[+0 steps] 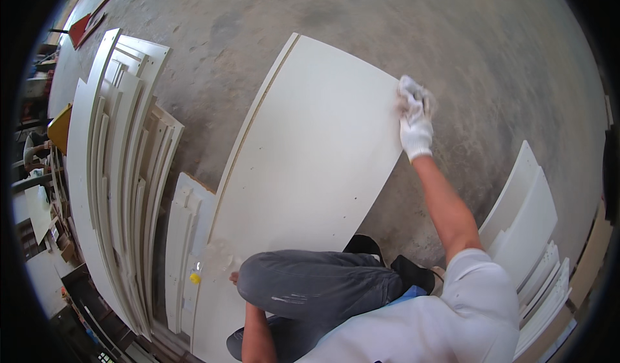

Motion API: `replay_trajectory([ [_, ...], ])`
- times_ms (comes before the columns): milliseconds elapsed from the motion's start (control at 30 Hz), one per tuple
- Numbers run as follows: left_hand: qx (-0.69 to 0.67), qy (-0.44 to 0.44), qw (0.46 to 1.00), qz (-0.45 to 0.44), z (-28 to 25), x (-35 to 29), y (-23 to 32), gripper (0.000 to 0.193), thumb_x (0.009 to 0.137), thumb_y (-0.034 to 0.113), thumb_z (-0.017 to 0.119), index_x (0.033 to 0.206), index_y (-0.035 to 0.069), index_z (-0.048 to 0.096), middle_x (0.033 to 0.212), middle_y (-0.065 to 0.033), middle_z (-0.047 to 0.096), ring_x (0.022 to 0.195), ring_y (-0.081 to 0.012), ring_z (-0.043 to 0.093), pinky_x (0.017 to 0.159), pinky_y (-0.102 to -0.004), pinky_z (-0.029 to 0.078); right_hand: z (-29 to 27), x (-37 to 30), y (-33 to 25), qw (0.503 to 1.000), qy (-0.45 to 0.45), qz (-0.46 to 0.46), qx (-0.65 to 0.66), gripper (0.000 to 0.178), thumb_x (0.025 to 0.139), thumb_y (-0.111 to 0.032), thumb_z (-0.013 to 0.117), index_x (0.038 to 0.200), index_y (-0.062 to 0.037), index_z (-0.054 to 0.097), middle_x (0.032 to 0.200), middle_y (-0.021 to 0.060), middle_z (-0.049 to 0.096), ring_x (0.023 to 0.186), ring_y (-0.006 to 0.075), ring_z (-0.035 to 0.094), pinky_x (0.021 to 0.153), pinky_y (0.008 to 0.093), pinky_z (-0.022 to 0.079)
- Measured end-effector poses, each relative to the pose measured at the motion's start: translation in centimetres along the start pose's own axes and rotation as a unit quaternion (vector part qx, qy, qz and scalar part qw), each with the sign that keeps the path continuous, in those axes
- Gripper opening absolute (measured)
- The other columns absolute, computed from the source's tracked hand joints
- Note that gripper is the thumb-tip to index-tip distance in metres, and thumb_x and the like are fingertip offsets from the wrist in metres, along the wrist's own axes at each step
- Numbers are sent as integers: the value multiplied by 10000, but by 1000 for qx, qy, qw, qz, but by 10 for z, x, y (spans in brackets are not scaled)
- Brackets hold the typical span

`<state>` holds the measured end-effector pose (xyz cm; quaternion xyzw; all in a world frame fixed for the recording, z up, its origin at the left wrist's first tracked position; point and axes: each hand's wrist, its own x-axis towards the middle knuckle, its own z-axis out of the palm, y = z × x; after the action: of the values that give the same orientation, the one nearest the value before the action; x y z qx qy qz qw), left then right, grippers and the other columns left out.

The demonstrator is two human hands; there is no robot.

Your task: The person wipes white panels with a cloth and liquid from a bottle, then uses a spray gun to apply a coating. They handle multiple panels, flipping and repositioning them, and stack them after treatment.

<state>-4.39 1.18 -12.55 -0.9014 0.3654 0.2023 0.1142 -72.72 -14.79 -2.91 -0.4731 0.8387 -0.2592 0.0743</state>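
A long white panel (310, 137) lies in front of me, with a groove along its left edge and a few small holes. At its far right edge is my right hand (416, 134), in a white knitted glove. Its fingers are closed on a crumpled white cloth (413, 95), slightly smeared by motion, at the panel's rim. My left hand (234, 277) is mostly hidden behind my grey-trousered knee (284, 279). Only a bit of its fingers shows, close to the panel's near left part, so its grip cannot be made out.
Left of the panel stands a large stack of white boards (123, 169), with a shorter stack (181, 234) nearer. By that lies a clear bottle with a yellow cap (195, 278). More white boards (529, 214) lean at the right. Concrete floor (465, 53) surrounds the panel.
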Motion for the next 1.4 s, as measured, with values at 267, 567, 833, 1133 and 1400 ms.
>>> replay_trajectory([
  [267, 63, 18, 998, -14, 11, 14, 2, 1005, 809, 410, 812, 1535, -18, 264, 1575, -259, 315, 1466, -406, 317, 1157, -512, 377, -6, -61, -48, 956, -185, 13, -227, 556, 985, -310, 524, 1477, -52, 509, 1576, 207, 443, 1493, 423, 350, 1267, 579, 182],
  [567, 354, 376, 854, 61, 47, 37, -16, 1220, 765, 563, 827, 1614, -4, 159, 1659, -297, 196, 1539, -454, 214, 1187, -554, 346, 50, 51, 41, 949, 52, -4, -311, 409, 1029, -261, 526, 1430, -205, 579, 1422, 142, 608, 1383, 365, 495, 1172, 531, 354],
  [833, 55, 2, 998, 4, 33, 32, -17, 1424, 692, 712, 825, 1600, -89, 76, 1650, -393, 40, 1545, -548, 26, 1217, -604, 247, 155, 210, -150, 953, 4, -215, -215, 553, 992, -357, 495, 1503, -146, 512, 1486, 67, 582, 1340, 294, 545, 1118, 397, 428],
  [1133, -25, 1, 998, -65, 24, 24, -5, 968, 994, 481, 547, 1545, -192, 122, 1626, -420, 114, 1534, -554, 109, 1239, -602, 193, 48, 119, -50, 973, 12, -115, -202, 516, 933, -253, 526, 1448, -253, 539, 1473, 68, 588, 1301, 301, 571, 1121, 435, 406],
  [1400, 53, -9, 998, -29, -1, 15, 16, 998, 979, 501, 561, 1550, -182, 109, 1628, -417, 100, 1536, -551, 105, 1235, -602, 204, 164, 216, -152, 990, -70, -22, -120, 591, 1001, -576, 434, 1467, -226, 533, 1594, 38, 457, 1480, 299, 389, 1181, 481, 359],
])
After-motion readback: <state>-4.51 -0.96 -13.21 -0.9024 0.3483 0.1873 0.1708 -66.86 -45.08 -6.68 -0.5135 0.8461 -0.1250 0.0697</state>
